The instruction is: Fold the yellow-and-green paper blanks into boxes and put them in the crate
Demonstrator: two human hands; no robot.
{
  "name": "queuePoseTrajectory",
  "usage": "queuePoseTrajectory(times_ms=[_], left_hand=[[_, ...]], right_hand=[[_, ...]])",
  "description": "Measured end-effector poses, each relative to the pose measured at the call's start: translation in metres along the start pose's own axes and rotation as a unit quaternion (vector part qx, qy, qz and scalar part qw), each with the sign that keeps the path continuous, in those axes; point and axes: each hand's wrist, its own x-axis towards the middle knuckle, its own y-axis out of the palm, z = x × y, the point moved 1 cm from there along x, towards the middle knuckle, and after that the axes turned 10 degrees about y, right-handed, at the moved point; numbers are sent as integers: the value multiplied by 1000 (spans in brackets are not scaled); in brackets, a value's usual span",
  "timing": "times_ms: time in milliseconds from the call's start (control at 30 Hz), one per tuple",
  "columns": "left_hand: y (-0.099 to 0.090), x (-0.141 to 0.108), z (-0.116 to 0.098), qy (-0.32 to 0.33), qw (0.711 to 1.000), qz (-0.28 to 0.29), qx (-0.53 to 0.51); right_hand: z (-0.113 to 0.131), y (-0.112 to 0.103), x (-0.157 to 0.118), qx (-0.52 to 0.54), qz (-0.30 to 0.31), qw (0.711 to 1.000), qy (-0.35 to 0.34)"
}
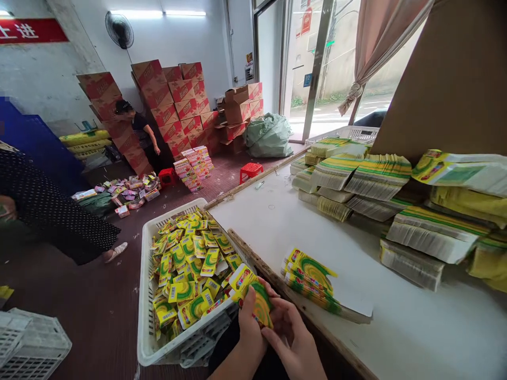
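Observation:
A small yellow and green card box (258, 302) with a white end flap is held up in front of me, over the edge between crate and table. My left hand (250, 330) grips it, thumb across the front and fingers behind. At its lower right end, my right hand (291, 335) is closed with thumb and fingers pinching the edge. To the left, a white plastic crate (146, 316) is heaped with many similar yellow-green boxes (190, 264). On the white table (273, 227), to the right, lies a fanned stack of flat printed cartons (311, 274).
Bundles of flat cartons (380, 174) are piled along the table's far right. A wooden strip (253, 258) edges the table. Red stools (251, 171), stacked brown boxes (190, 108) and a green sack (269, 136) stand beyond. Two people are at the left, one near a person's dotted skirt (59, 211).

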Motion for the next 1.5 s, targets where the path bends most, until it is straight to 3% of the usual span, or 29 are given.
queuePoseTrajectory(times_ms=[100,167,267,400,533,633,700,767,833,900,967,1033,1133,1167,1233,1333,1500], left_hand=[[-3,2,-1,45,999,-4,29],[-10,4,2,82,993,-5,83],[-23,4,5,106,980,20,170],[-31,1,3,82,966,137,201],[-31,6,-6,78,960,114,245],[-30,13,-23,84,944,146,285],[-27,16,-43,109,928,189,301],[-23,15,-66,132,903,234,336],[-15,9,-82,129,843,289,435],[-6,2,-86,109,760,340,543],[-1,-4,-77,75,708,375,594],[0,-8,-64,53,699,368,610],[-4,-11,-46,60,697,324,637],[-5,-12,-42,64,692,323,642],[-7,-14,-35,68,691,347,631],[-8,-17,-28,76,696,376,606],[-9,-21,-19,83,709,391,582]], right_hand=[[8,1,-3,60,92,993,42],[10,0,-4,58,98,992,50],[6,-7,-3,-8,22,999,47],[0,-25,2,-52,-75,996,2],[7,-42,3,-103,-99,988,-57],[17,-54,2,-190,-121,965,-132],[24,-63,1,-274,-159,927,-201],[31,-66,0,-363,-193,871,-268],[36,-61,-3,-411,-187,832,-323],[39,-50,-7,-412,-144,824,-361],[39,-40,-10,-403,-110,826,-378],[35,-38,-11,-387,-140,840,-353],[20,-46,-10,-270,-215,910,-228],[14,-49,-8,-210,-207,940,-173],[4,-52,-6,-101,-129,984,-62],[-1,-53,-4,-33,-38,998,36],[7,-54,-3,-42,-137,988,54]])
